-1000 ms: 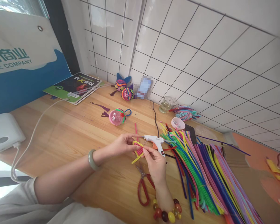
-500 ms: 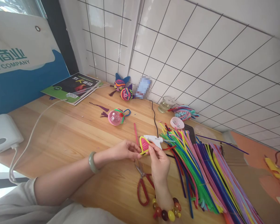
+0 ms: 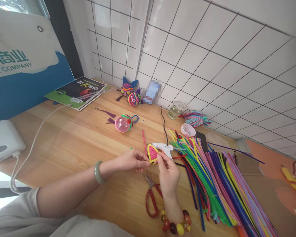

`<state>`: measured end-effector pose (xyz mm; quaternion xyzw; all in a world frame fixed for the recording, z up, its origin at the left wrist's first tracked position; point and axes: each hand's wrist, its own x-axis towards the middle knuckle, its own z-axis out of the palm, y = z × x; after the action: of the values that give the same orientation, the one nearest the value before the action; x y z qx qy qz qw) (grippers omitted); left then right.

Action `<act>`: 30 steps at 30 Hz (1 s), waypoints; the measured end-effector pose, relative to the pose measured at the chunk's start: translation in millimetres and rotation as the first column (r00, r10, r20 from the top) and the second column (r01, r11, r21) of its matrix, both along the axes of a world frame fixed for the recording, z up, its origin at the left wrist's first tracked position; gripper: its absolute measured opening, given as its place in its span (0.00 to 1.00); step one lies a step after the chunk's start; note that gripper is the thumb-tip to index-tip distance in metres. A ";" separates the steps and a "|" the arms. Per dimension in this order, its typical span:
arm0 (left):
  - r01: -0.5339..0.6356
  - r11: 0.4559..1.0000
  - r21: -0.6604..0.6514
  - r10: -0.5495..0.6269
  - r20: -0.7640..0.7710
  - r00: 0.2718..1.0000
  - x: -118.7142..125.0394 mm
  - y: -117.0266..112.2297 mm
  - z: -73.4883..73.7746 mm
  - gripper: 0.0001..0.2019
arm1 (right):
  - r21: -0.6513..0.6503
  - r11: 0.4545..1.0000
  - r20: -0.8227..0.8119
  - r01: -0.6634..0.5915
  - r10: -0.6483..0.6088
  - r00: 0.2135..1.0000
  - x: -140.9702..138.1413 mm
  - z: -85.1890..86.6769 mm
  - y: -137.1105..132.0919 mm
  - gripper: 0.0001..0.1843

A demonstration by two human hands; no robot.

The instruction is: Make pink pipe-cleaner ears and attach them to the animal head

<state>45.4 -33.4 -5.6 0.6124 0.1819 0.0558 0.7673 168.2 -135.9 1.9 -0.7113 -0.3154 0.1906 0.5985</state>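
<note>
Between both hands is a small pink pipe-cleaner piece with a yellow border (image 3: 152, 153), shaped like a rounded triangle. My left hand (image 3: 135, 160) pinches its lower left corner with thumb and fingertips. On its right edge, the thumb and fingers of my right hand (image 3: 168, 168) are closed. Just behind the piece lies a white glue gun (image 3: 165, 148), partly hidden by the piece and my right hand. Red-handled scissors (image 3: 151, 200) rest on the table below, their right handle partly covered by my right wrist. A pink pipe cleaner (image 3: 144, 141) lies beyond the piece.
Bundles of coloured pipe cleaners (image 3: 212, 177) spread to the right. A clear pink ball ornament (image 3: 122, 124) lies farther back. Along the tiled wall stand striped ornaments (image 3: 135, 98), a glass jar (image 3: 177, 110) and a small pink dish (image 3: 187, 130). A white cable (image 3: 39, 131) crosses the left side.
The yellow strip along the piece's lower edge now lies closer against it. Both hands stay in nearly the same place; the view has shifted very slightly.
</note>
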 end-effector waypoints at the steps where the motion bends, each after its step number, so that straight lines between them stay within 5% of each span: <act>1: -0.003 1.000 -0.008 0.003 0.006 1.000 0.2 0.0 -0.1 0.18 | 0.002 1.000 -0.007 -0.002 0.002 1.000 0.3 -0.2 -0.1 0.14; 30: -0.100 0.995 0.008 0.100 -0.009 0.995 2.5 2.3 -2.0 0.20 | -0.012 1.000 -0.045 -0.003 0.003 0.999 -1.7 -2.0 0.0 0.13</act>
<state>47.9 -31.1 -7.6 0.6058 0.2155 0.0919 0.7604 166.4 -135.8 -0.1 -0.7100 -0.3018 0.2092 0.6009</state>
